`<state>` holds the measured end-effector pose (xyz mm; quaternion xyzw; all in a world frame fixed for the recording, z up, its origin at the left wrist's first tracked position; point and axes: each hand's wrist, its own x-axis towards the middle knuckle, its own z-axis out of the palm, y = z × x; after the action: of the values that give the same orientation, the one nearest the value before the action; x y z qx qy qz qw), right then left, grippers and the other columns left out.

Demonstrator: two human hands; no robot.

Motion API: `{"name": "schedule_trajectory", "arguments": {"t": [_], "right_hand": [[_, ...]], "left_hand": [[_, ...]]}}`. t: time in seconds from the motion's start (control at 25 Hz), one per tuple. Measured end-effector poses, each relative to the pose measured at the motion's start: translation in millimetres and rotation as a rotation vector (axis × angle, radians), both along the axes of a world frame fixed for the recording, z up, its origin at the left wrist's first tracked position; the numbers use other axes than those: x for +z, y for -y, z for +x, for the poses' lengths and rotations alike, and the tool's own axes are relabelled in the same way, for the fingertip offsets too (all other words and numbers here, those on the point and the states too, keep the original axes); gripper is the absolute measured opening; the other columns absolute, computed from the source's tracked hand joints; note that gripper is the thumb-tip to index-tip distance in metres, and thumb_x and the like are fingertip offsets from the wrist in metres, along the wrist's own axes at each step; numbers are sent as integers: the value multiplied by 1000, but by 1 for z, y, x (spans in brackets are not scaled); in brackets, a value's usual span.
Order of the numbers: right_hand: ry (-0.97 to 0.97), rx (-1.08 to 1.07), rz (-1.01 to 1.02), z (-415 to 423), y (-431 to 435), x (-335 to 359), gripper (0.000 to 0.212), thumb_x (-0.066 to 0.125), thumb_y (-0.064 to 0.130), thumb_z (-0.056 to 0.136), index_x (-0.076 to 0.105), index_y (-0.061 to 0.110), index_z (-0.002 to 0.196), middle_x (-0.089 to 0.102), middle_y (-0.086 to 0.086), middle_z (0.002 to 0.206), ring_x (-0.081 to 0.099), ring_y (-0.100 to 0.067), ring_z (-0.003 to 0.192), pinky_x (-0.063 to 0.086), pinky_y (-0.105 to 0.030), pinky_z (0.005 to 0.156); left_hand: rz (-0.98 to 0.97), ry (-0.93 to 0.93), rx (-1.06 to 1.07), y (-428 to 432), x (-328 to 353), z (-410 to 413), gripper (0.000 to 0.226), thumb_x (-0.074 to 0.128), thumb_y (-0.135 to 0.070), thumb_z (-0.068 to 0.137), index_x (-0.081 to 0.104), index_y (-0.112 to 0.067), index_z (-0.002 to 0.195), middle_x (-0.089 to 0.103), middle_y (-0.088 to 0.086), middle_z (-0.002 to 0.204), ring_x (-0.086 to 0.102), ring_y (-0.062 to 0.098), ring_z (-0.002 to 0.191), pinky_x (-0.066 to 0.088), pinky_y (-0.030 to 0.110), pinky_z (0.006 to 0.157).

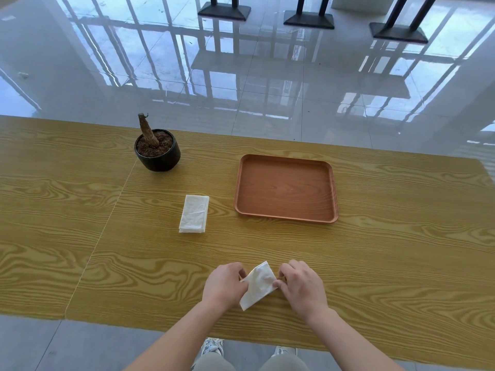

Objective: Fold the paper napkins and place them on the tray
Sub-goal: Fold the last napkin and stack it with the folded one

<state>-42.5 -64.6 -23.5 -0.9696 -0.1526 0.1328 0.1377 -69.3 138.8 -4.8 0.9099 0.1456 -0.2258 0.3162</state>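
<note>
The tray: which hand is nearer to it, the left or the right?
Right. The right hand lies below the tray, almost under it. The left hand is farther to the left. Both hold one napkin.

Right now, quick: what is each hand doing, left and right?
Left hand: fingers closed, pinching the left edge of the napkin.
Right hand: fingers closed, pinching the right edge of the same napkin.
</note>
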Motion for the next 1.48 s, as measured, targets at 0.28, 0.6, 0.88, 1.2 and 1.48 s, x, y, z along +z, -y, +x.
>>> {"name": "schedule_trajectory", "arguments": {"t": [0.28,0.6,0.88,1.2,1.48], "right_hand": [[-151,-238,219,-12,-11,9,23,63,51,89,64,28,89,62,15,80,57,-6,80,43,-24,63],[-553,-323,491,2,-58,18,21,71,32,85,73,15,72,76,2,73,57,-7,57,54,-38,68],[-435,-223,400,37,-107,26,26,68,34,85,70,18,65,66,6,61,53,-4,54,42,-25,57],[-403,-210,369,79,-176,35,19,66,34,87,65,23,72,71,5,74,63,-13,73,51,-34,70],[-436,-269,345,106,-212,28,19,64,35,88,68,18,81,73,3,80,66,-18,79,55,-39,76]], "left_hand": [[-329,13,478,-7,1,-2,4,75,-14,79,71,-15,77,74,0,72,69,14,63,55,29,56],[-596,84,771,-21,11,-9,8,78,-11,80,71,-9,82,75,6,71,66,11,56,49,19,50],[-505,163,782,-69,20,1,9,75,-7,77,71,-15,79,73,2,65,63,11,57,54,29,59],[-377,228,790,-125,26,44,7,77,-17,78,72,-20,81,73,-2,72,68,14,68,56,33,70],[-241,155,746,-157,12,73,7,76,-22,78,70,-25,79,71,-8,74,67,9,71,54,29,66]]}}
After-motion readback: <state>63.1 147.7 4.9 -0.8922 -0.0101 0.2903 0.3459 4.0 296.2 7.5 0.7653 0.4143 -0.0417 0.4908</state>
